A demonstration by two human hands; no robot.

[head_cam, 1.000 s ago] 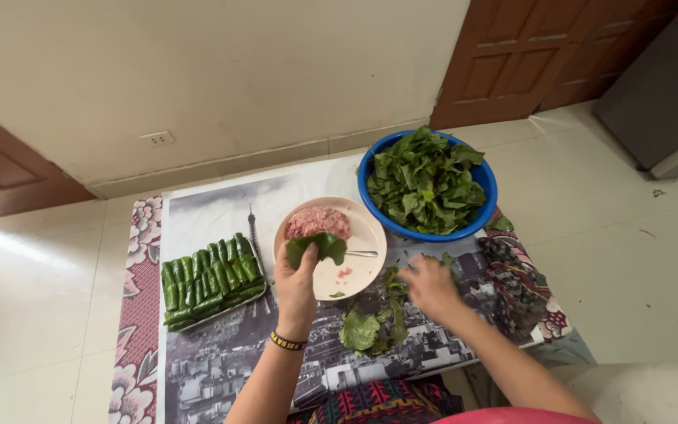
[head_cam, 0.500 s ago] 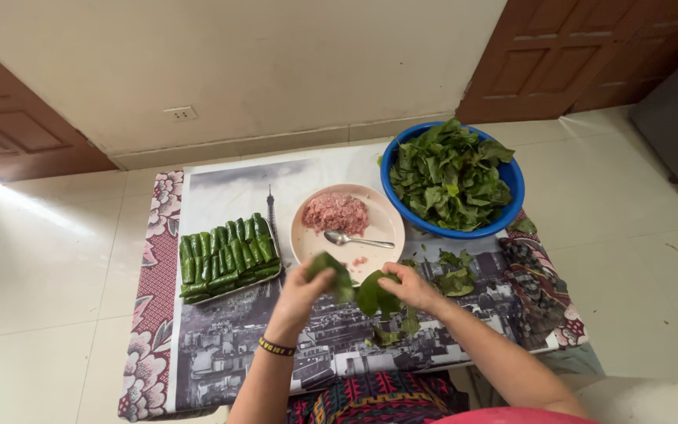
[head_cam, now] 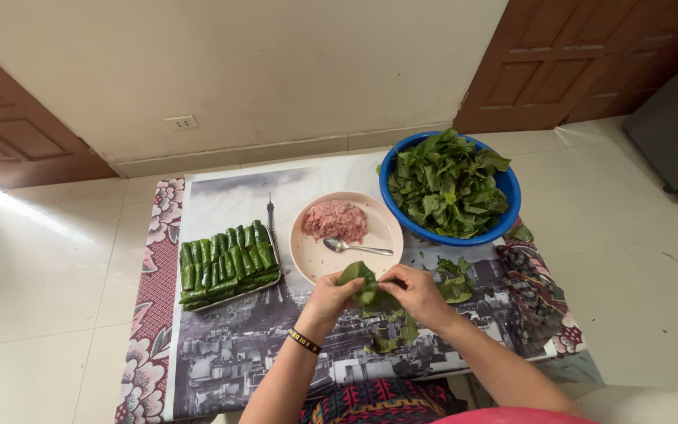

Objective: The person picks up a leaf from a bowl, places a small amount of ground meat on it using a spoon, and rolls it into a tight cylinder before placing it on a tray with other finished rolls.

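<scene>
Both hands meet just near of the plate (head_cam: 311, 259): the left hand (head_cam: 329, 296) and right hand (head_cam: 417, 292) have their fingers pinching a green leaf (head_cam: 366, 284) between them. Loose leaves (head_cam: 392, 338) lie below on the mat (head_cam: 221, 338). Pinched too hard, the leaf could tear, I'd say, or its fold could spring open.

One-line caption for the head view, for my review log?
Both hands, left hand and right hand, hold a green leaf beside a plate of minced meat.
</scene>
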